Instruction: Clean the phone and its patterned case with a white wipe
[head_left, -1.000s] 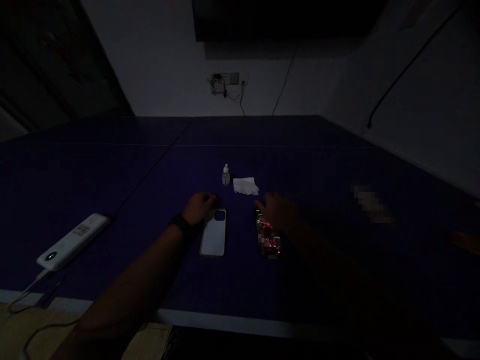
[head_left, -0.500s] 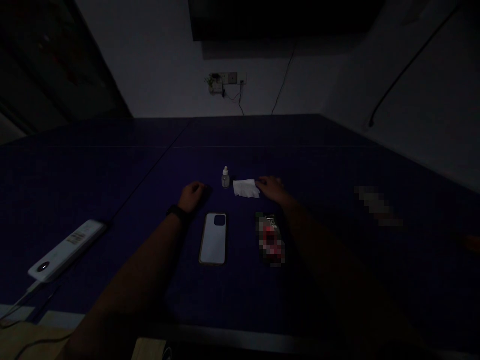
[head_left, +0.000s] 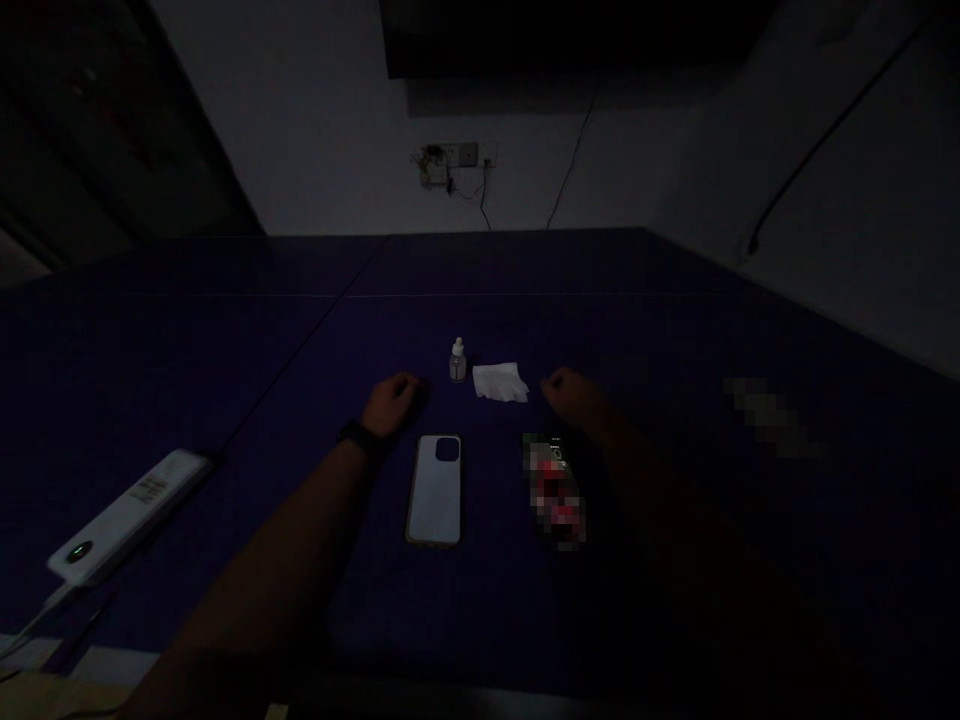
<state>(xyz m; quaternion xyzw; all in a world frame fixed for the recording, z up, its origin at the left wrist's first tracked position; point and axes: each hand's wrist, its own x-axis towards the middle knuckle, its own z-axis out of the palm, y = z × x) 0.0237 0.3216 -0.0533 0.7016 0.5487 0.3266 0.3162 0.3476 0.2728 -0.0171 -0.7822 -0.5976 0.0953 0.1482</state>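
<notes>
The surface [head_left: 622, 330] is deep blue-violet, crossed by a thin pale line. The case [head_left: 435, 500] is pale grey with a dark camera patch and brownish rim; the phone [head_left: 553, 490] shows red and black (blurred into blocks). The tissue [head_left: 500, 382] is white, the device [head_left: 124, 515] white with a dark oval, the wristband [head_left: 358, 436] black, the wall [head_left: 322, 130] grey.

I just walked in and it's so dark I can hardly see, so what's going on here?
A person has both arms stretched over a dark blue table, and nothing shows in either hand's grip. The left hand is nearest the small bottle; the right hand is beside the white tissue, not touching it. Closer to the person lie a pale phone case and, to its right, a phone with its screen lit.
</notes>
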